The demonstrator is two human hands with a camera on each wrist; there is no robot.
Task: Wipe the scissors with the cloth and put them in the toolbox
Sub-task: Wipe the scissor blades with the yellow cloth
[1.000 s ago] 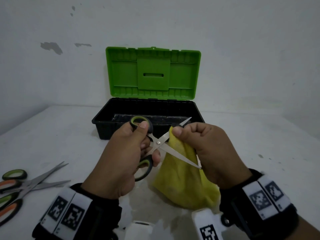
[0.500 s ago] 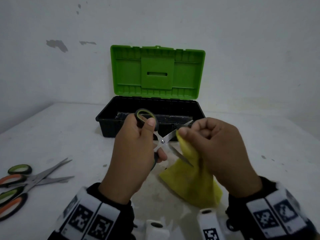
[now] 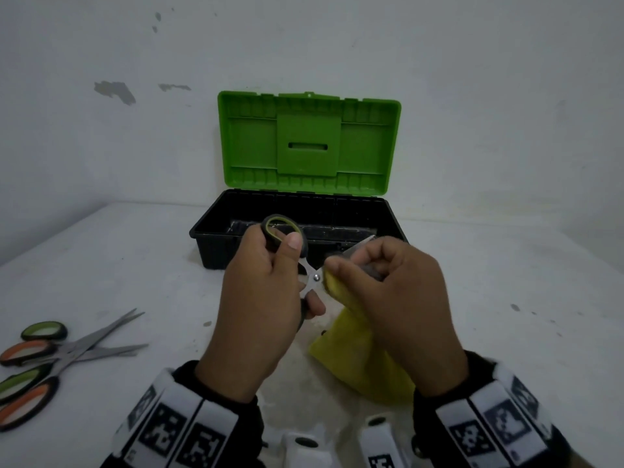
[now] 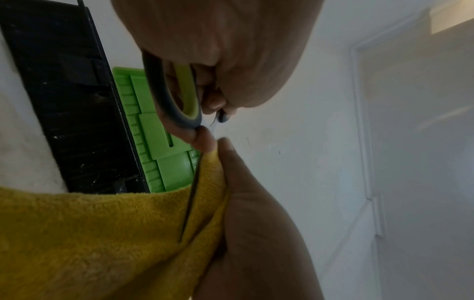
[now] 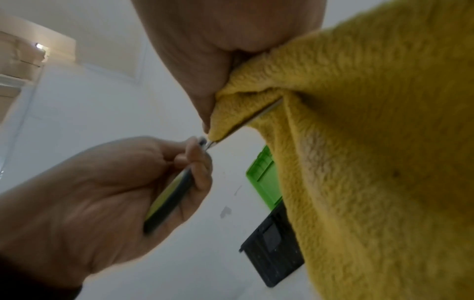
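My left hand (image 3: pixel 270 292) grips the green-and-black handles of a pair of scissors (image 3: pixel 312 275), held up in front of the toolbox (image 3: pixel 216 251). The blades are spread apart. My right hand (image 3: pixel 381 292) pinches the yellow cloth (image 3: pixel 358 359) around one blade close to the pivot, and that blade's tip (image 3: pixel 358 246) pokes out above my fingers. In the left wrist view the other blade (image 4: pixel 189 201) lies against the cloth (image 4: pixel 102 233). The right wrist view shows the cloth (image 5: pixel 372 142) folded over a blade (image 5: pixel 256 117). The black toolbox stands open with its green lid (image 3: pixel 309 146) upright.
Two more pairs of scissors (image 3: pixel 60 349) with green and orange handles lie crossed at the table's left edge. The toolbox stands against the white wall behind my hands. White table (image 3: pixel 506 298) surface spreads to the right of the cloth.
My right hand has slid the cloth along the blade from near its tip to close by the pivot. Both hands have risen a little nearer the toolbox.
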